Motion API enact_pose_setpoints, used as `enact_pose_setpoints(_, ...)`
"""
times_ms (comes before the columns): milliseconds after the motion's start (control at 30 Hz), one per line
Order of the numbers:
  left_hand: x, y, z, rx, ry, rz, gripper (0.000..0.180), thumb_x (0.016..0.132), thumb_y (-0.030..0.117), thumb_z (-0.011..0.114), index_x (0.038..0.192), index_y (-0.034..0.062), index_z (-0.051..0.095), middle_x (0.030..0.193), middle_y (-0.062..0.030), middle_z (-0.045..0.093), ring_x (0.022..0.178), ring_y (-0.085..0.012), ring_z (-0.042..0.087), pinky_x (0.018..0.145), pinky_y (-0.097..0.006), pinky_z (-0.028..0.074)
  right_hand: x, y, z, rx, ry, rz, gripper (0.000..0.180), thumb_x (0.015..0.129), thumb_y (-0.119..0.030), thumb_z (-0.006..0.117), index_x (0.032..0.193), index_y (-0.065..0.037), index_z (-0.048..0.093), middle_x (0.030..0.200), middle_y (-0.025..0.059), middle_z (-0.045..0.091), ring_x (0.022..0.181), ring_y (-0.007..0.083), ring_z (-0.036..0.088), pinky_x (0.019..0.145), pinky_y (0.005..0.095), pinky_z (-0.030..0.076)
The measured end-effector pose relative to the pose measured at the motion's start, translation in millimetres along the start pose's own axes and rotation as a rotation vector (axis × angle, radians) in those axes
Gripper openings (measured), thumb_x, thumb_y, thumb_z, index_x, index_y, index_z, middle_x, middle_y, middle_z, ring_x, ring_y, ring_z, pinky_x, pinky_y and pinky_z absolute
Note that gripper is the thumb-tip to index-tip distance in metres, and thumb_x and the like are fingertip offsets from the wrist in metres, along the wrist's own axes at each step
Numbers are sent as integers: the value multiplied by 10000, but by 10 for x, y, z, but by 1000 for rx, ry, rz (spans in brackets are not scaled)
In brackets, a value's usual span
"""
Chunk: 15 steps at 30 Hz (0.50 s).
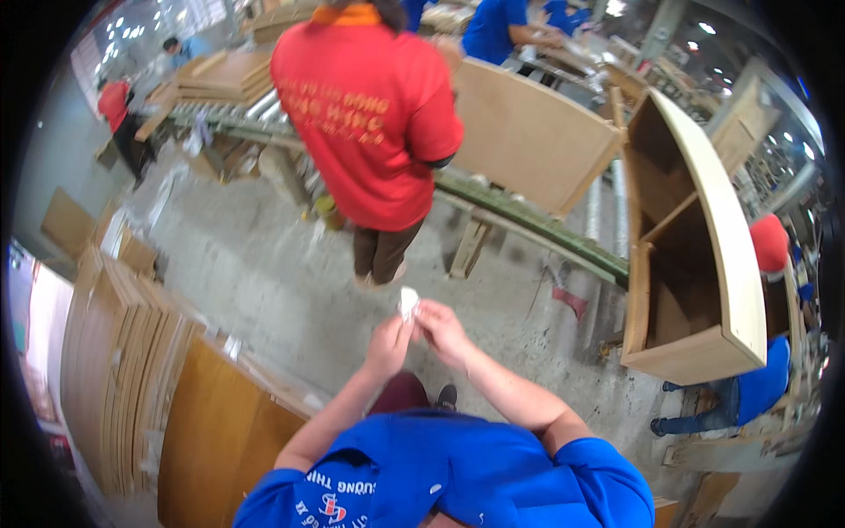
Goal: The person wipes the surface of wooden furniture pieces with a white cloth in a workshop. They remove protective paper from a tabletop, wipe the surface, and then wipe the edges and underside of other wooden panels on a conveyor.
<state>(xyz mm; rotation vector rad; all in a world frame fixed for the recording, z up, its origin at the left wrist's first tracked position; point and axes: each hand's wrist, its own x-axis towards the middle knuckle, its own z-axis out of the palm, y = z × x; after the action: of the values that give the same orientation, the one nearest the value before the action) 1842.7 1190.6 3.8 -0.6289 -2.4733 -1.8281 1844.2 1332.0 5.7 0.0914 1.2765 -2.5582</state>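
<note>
the wooden cabinet (723, 238) stands at three o'clock. near twelve is a co-worker's red shirt (383, 163), with rows of yellow lettering (339, 114) across its back. at six, the person's own blue shirt (510, 466) carries white lettering (341, 487) and a red-and-white emblem (333, 508). left hand (387, 346) and right hand (443, 332) meet near the centre, fingers narrow, pinching a small white piece (408, 302), which sticks out at twelve o'clock from the fingertips.

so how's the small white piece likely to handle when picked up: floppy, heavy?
Probably light: the white piece is small, held where the left hand and right hand meet. Likely floppy, given its crumpled look, though blur hides the material.
</note>
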Motion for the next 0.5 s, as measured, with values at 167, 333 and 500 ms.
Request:
enact_pose_setpoints(167,654,-240,-703,-496,-144,-215,265,972,196,384,1043,9,557,781,-18,582,702,-105,523,674,-253,427,968,-20,269,128,-111,85,228,930,-161,501,1058,12,575,815,46,623,618,100,542,535,229,427)
enact_pose_setpoints(333,1188,-710,-1901,-420,53,-207,237,965,188,420,981,3,567,748,-14,577,674,-99,523,615,-242,415,2314,317,1068,-5,-345,28,281,943,-191,479,1106,21,565,800,53,615,639,117,567,554,236,456)
enact_pose_setpoints(500,1565,-1039,-3157,-150,443,-114,253,948,179,451,770,11,517,625,-38,517,557,-112,487,533,-297,396,3432,727,2203,-125,-409,-105,285,951,-184,470,1143,8,557,1031,70,619,908,132,578,783,277,465)
